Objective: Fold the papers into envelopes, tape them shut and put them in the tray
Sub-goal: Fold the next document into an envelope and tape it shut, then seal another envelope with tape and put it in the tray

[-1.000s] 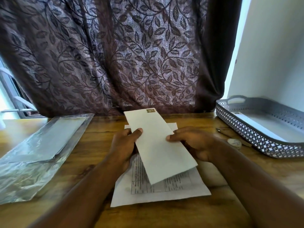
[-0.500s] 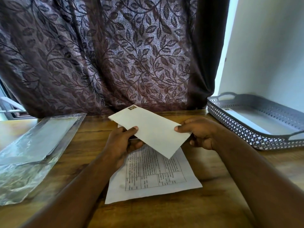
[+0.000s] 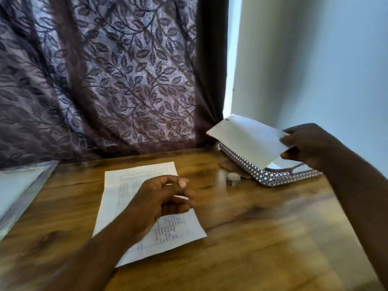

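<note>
Head view, the only one supplied

The right hand (image 3: pixel 308 145) is pinching the envelope (image 3: pixel 247 139) by its right end, thumb on top and fingers underneath, and is holding it in the air over the near corner of the tray (image 3: pixel 270 175). The envelope is hanging tilted, its free end lifting toward the curtain (image 3: pixel 105 80) and its lower corner dipping just past the tray's lattice wall. It is not resting inside yet. The face showing is plain white with a small mark at one corner. Whether the flap is taped I cannot tell.

The left hand (image 3: pixel 159 198) is hovering over the paper (image 3: pixel 130 185), fingers loosely curled and gripping nothing. Whether it is touching the sheet I cannot tell. The paper is lying flat on the table (image 3: pixel 262 238), print up, well apart from the tray. A small pale roll (image 3: pixel 233 177), blurred and probably tape, is sitting just beside the tray's wall.

Judgement: the step in hand is setting this envelope into the tray. Held by one end, thin paper is liable to droop and snag on the lattice rim. The sound way is to level it first, carry it fully past the wall, lower it until it is lying flat on the tray floor, and only then open the pinch. Lining it up with the tray's long side is going to help later ones stack. The left hand is well placed to steady the next sheet
</note>
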Demonstrator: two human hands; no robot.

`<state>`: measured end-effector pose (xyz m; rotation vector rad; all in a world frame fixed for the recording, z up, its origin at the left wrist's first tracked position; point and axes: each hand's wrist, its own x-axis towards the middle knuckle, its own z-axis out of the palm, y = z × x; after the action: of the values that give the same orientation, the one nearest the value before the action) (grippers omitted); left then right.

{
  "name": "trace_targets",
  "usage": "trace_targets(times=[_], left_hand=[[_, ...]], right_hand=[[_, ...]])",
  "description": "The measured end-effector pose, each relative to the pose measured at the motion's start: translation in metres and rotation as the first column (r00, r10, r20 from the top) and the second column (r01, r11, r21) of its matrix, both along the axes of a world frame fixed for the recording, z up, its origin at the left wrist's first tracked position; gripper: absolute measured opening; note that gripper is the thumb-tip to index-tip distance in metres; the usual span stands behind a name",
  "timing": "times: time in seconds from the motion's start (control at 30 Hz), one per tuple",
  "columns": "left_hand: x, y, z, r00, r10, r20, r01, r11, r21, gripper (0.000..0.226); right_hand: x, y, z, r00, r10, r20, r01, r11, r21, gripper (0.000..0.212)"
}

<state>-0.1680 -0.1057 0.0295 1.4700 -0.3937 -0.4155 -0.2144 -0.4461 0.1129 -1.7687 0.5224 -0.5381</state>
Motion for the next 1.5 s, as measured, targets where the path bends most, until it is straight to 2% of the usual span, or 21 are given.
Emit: trace_targets(times=[0.17,0.23,0.37,0.53,0.6,0.67,0.8,0.9,0.93,0.97,1.07,1.17,1.2,1.3,1.37,1.43,1.5], left_hand=[[-0.029,-0.065,-0.004,0.988,-0.152,-0.038,0.15,0.987,-0.05,0.021],[-0.04,-0.094,-0.009,0.975,-0.209,-0.068,0.205,0.977,-0.065,0.022],[-0.057,-0.135,-0.016,0.961,-0.267,-0.078,0.26,0.961,-0.091,0.025],[-0.068,-0.15,-0.028,0.925,-0.365,-0.105,0.352,0.928,-0.125,0.028],[-0.067,-0.149,-0.03,0.927,-0.361,-0.097,0.348,0.928,-0.132,0.031],[-0.065,-0.147,-0.029,0.93,-0.358,-0.082,0.347,0.93,-0.123,0.029],[-0.064,-0.146,-0.03,0.922,-0.38,-0.076,0.369,0.92,-0.13,0.027],[-0.064,-0.146,-0.03,0.92,-0.387,-0.066,0.377,0.918,-0.127,0.027],[-0.064,-0.146,-0.03,0.919,-0.39,-0.059,0.381,0.916,-0.124,0.027],[-0.064,-0.146,-0.03,0.919,-0.391,-0.055,0.382,0.916,-0.121,0.027],[-0.062,-0.147,-0.031,0.921,-0.386,-0.045,0.379,0.918,-0.116,0.026],[-0.061,-0.148,-0.032,0.923,-0.383,-0.026,0.379,0.921,-0.093,0.024],[-0.061,-0.148,-0.033,0.923,-0.383,-0.019,0.38,0.921,-0.087,0.022],[-0.059,-0.147,-0.034,0.925,-0.379,0.014,0.379,0.923,-0.07,0.021],[-0.059,-0.148,-0.034,0.925,-0.378,0.036,0.379,0.923,-0.065,0.021],[-0.062,-0.147,-0.031,0.925,-0.375,0.059,0.378,0.924,-0.054,0.02],[-0.065,-0.143,-0.027,0.923,-0.37,0.108,0.375,0.927,-0.031,0.018]], right_hand=[[-0.005,-0.04,-0.011,0.985,-0.164,-0.049,0.16,0.983,-0.086,0.018],[0.002,-0.05,-0.018,0.975,-0.208,-0.074,0.197,0.972,-0.126,0.024],[0.021,-0.057,-0.024,0.966,-0.187,-0.178,0.155,0.972,-0.179,0.031],[0.042,-0.057,-0.025,0.964,-0.197,-0.179,0.151,0.958,-0.244,0.031],[0.049,-0.057,-0.028,0.961,-0.222,-0.165,0.176,0.951,-0.255,0.024],[0.053,-0.054,-0.032,0.952,-0.243,-0.185,0.183,0.939,-0.291,0.006],[0.064,-0.051,-0.036,0.928,-0.258,-0.269,0.132,0.903,-0.408,0.027],[0.077,-0.045,-0.04,0.886,-0.293,-0.359,0.129,0.9,-0.416,0.008],[0.083,-0.047,-0.044,0.862,-0.324,-0.389,0.132,0.885,-0.446,0.02],[0.086,-0.046,-0.046,0.839,-0.344,-0.422,0.099,0.859,-0.503,0.025],[0.089,-0.045,-0.049,0.749,-0.391,-0.535,-0.133,0.702,-0.699,0.017],[0.097,-0.05,-0.052,0.665,-0.399,-0.632,-0.245,0.682,-0.689,0.055],[0.098,-0.05,-0.052,0.648,-0.385,-0.657,-0.269,0.691,-0.671,0.06],[0.099,-0.051,-0.05,0.694,-0.36,-0.624,-0.258,0.684,-0.682,0.051],[0.095,-0.048,-0.045,0.768,-0.329,-0.55,-0.223,0.667,-0.711,0.036],[0.089,-0.044,-0.039,0.884,-0.267,-0.384,-0.121,0.662,-0.739,0.011],[0.079,-0.025,-0.033,0.958,-0.205,-0.2,-0.011,0.67,-0.742,0.015]])
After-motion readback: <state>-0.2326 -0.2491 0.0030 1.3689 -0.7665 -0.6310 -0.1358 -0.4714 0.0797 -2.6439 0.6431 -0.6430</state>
